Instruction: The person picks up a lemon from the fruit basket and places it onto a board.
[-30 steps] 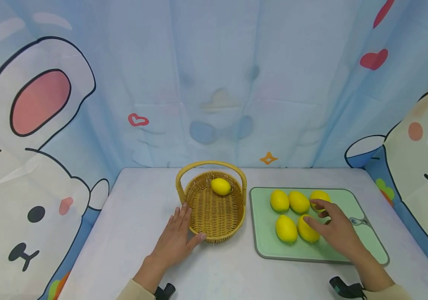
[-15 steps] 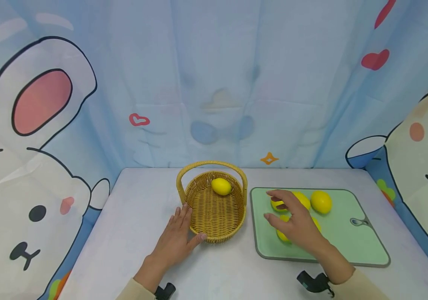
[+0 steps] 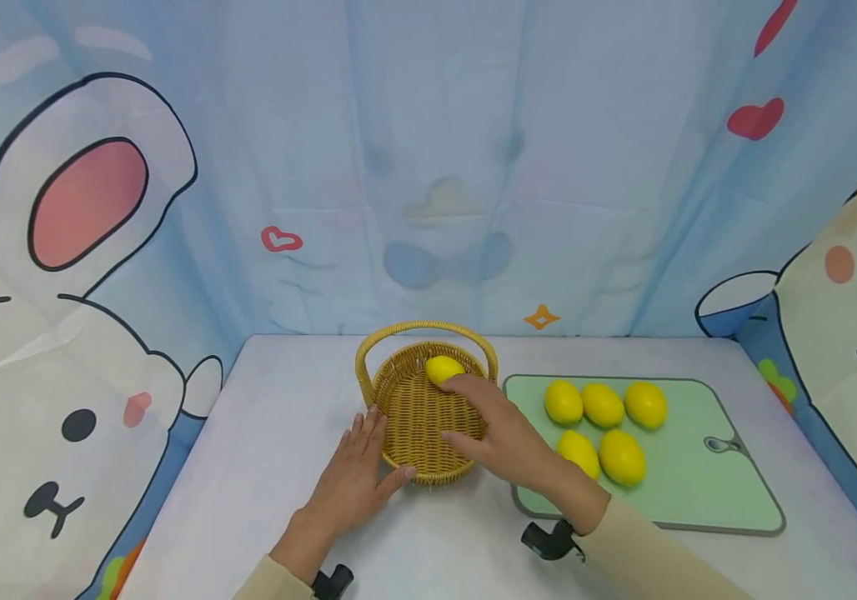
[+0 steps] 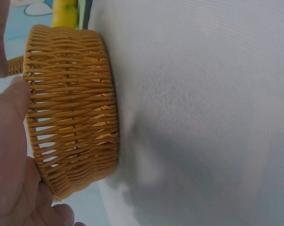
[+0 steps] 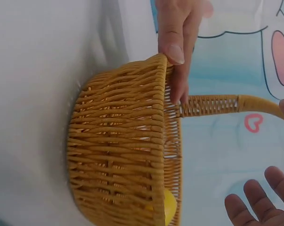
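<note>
A woven wicker basket (image 3: 423,437) with an arched handle stands mid-table, one yellow lemon (image 3: 443,368) lying inside at the back. My left hand (image 3: 353,477) rests on its near left rim, fingers straight and thumb along the front edge; the left wrist view shows this hand against the basket wall (image 4: 73,108). Over the basket's right side hovers my right hand (image 3: 507,437), thumb and fingers apart, fingertips near the lemon in the head view. In the right wrist view those fingers (image 5: 259,202) are spread above the rim and hold nothing.
Right of the basket lies a light green cutting board (image 3: 699,492) with a grey edge, bearing several lemons (image 3: 622,457). The right forearm crosses the board's near left corner. A blue cartoon curtain (image 3: 443,167) hangs behind the white table (image 3: 286,392).
My right hand has swept left from above the lemons on the board to above the basket. The left hand stays at the rim, and the lemons have not moved.
</note>
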The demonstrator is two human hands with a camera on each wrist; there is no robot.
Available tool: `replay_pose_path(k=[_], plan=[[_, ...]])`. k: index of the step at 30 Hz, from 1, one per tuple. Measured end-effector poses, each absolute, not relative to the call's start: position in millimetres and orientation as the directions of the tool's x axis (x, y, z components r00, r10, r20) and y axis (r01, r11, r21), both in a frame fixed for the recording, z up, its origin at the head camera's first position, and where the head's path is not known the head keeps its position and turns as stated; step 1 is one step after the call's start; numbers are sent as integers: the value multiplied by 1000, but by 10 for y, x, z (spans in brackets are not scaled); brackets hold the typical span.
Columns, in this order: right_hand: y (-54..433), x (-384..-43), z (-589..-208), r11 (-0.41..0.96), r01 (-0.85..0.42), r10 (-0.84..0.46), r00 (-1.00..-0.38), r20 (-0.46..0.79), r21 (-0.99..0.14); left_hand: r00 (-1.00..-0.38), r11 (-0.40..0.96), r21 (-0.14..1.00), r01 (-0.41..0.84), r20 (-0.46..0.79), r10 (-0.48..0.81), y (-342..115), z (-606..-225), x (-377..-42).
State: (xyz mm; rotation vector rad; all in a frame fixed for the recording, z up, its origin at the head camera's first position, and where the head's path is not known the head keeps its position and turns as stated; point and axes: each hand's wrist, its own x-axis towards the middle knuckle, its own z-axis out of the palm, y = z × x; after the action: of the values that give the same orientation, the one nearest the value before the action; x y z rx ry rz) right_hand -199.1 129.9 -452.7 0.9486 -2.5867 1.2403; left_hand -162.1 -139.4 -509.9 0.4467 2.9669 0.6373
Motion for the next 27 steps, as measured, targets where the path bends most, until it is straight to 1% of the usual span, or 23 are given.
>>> replay_pose_path(k=[4, 8, 13, 17, 27], plan=[[1122, -2201, -4568, 493, -560, -482, -813, 327, -666, -954, 868, 417, 271, -4, 300, -1393, -5108, -1629], [1008, -2383, -4624, 522, -484, -441, -858, 264, -703, -953, 864, 421, 276, 2, 304, -1393, -5119, -1638], [903, -2549, -4706, 568, -408, -408, -894, 187, -714, -952, 866, 417, 277, -3, 306, -1405, -5120, -1637], [844, -2638, -4767, 601, -358, -392, -911, 127, -714, -952, 867, 417, 274, -7, 305, -1411, -5110, -1637], [777, -2772, -4910, 642, -275, -331, -941, 64, -716, -952, 868, 414, 275, -7, 305, -1401, -5110, -1646]])
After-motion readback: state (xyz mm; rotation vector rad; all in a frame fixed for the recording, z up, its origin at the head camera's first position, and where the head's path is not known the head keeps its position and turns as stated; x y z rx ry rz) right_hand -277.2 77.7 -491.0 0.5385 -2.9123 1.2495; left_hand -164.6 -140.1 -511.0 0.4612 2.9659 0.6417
